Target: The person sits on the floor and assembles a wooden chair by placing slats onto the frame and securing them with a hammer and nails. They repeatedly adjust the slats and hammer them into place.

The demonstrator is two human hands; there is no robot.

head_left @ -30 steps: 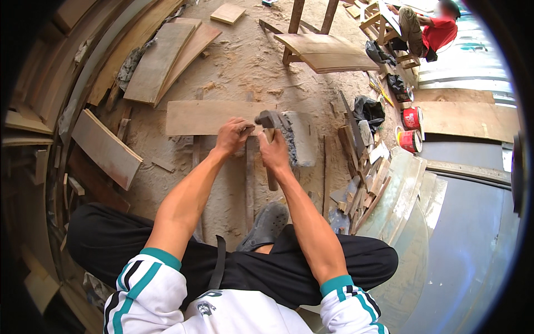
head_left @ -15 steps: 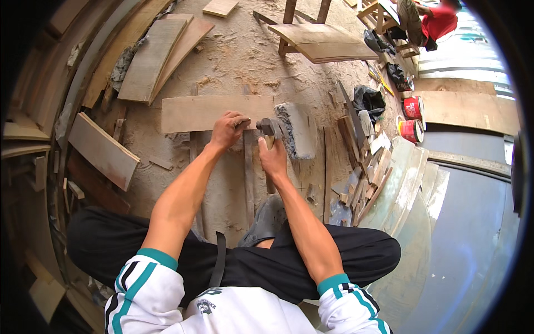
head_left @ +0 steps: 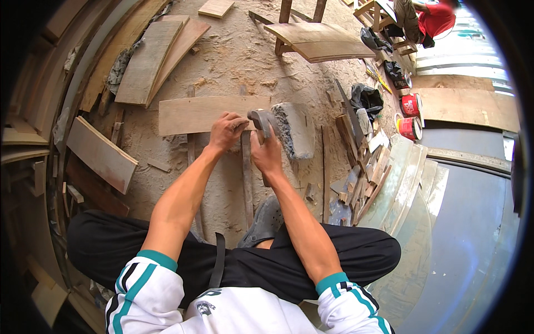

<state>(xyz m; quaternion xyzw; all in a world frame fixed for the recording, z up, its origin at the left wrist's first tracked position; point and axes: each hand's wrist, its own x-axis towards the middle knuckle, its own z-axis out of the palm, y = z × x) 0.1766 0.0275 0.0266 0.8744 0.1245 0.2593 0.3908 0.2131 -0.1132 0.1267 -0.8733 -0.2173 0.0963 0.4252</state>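
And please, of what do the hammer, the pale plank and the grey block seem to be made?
The hammer: head likely metal, grey with a dull sheen; handle mostly covered, so unclear.
The pale plank: wood, seemingly unpainted, by its bare tan face.
The grey block: perhaps concrete; smooth top, rough crumbly side.

1. At 9 o'clock, a pale layered board (head_left: 103, 153) lies at a slant.
2. Between 10 and 11 o'clock, two long boards (head_left: 146, 64) overlap.
3. At 1 o'clock, a wide board (head_left: 328, 42) sits beside dark wooden legs (head_left: 283, 12).
4. Between 1 and 2 o'clock, a person in a red top (head_left: 436, 23) sits.
5. At 2 o'clock lies a crumpled black plastic bag (head_left: 367, 97).
6. Between 2 and 3 o'clock, two red cans (head_left: 409, 128) stand close together.
7. At 3 o'clock, wood scraps (head_left: 381, 161) heap near a grey-blue panel (head_left: 467, 234).
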